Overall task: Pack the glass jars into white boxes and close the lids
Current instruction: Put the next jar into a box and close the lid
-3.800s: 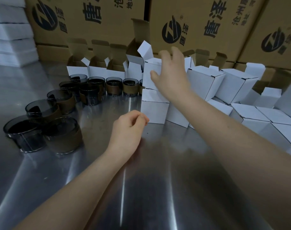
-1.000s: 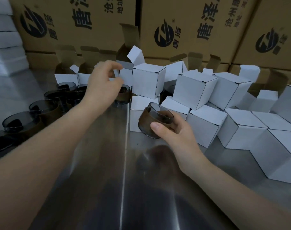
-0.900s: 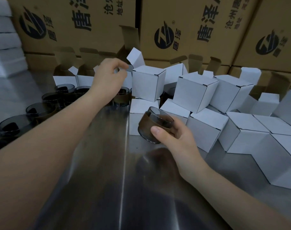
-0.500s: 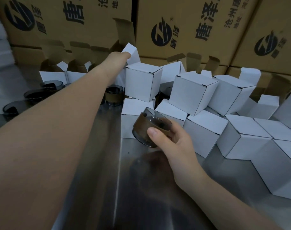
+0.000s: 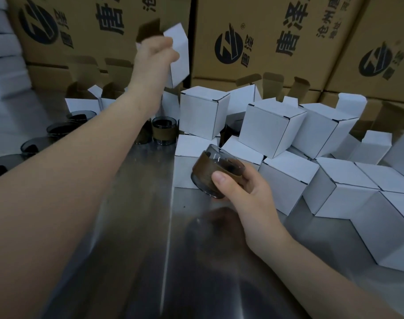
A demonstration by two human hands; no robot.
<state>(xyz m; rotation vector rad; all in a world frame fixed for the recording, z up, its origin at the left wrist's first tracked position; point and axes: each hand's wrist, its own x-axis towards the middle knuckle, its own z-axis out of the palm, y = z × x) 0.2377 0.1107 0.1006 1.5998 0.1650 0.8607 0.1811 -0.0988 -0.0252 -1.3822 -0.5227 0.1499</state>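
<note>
left hand [image 5: 155, 56] is up in the air at the back, fingers curled round a white box [image 5: 180, 72], which is clear of the table [image 5: 136, 226] and tipped a bit, in front of the big brown cartons [image 5: 253, 38]. its top looks open with a flap sticking up, brown on the inside, though that part is pretty blurry so can't say more.

right hand [image 5: 249, 196] is lower and nearer, wrapped round a glass jar [image 5: 216, 173]: thumb across the near side, other fingers behind. the jar is smoky dark glass with a brown band round it, tilted so the mouth points up and away to the right. it's held just above the shiny metal table, right in front of the pile of closed boxes [image 5: 272, 127]. can't tell if it touches the nearest one.

that pile runs along the right side, some stacked on each other, some sitting at angles. more jars [image 5: 164, 131] stand upright on the table left of the pile, going off in a line toward the left edge behind the left forearm. behind those, a few open boxes [image 5: 82, 104] stand with flaps up against the cartons, which have black logos and printed characters. there's a stack of white stuff [image 5: 3, 54] at the far left edge, too blurry to tell what it is.
</note>
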